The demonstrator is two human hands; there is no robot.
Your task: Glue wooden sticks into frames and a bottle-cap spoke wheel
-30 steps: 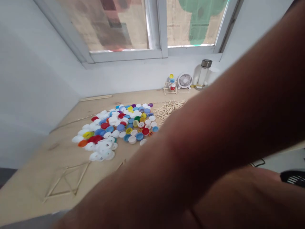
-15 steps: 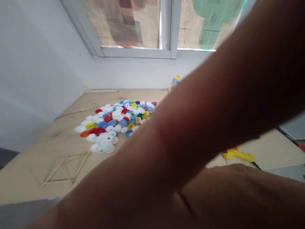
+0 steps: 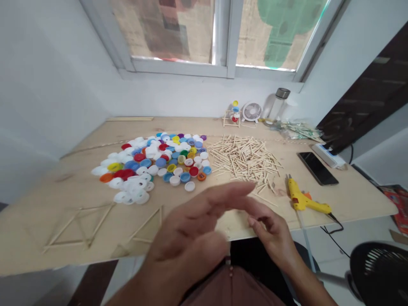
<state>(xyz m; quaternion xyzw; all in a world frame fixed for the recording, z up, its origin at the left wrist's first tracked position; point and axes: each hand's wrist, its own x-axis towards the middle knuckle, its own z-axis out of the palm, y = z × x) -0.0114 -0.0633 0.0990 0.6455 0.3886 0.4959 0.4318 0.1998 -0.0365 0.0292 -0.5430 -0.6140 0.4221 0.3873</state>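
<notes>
My left hand (image 3: 191, 238) is raised close to the camera above the front of the wooden table, its fingers stretched to the right and the thumb apart, holding nothing. My right hand (image 3: 274, 233) is at the table's front edge, loosely curved with the index finger reaching left; nothing shows in it. The left fingertips partly cover its fingers. Beyond the hands lie a heap of coloured bottle caps (image 3: 168, 165) and a pile of short wooden sticks (image 3: 245, 159). A triangular stick frame (image 3: 146, 227) lies left of my left hand, beside a larger stick frame (image 3: 68, 242).
A yellow glue gun (image 3: 306, 202) with a cord lies at the right, near a black phone (image 3: 317, 168) and a white power strip (image 3: 330, 155). A small fan (image 3: 251, 111), a glass bottle (image 3: 277, 106) and a stick-and-cap model (image 3: 234, 117) stand along the wall.
The arm that blocked much of the view has moved down out of the way. Both hands now show low in front, and the stick pile, phone and glue gun are uncovered.
</notes>
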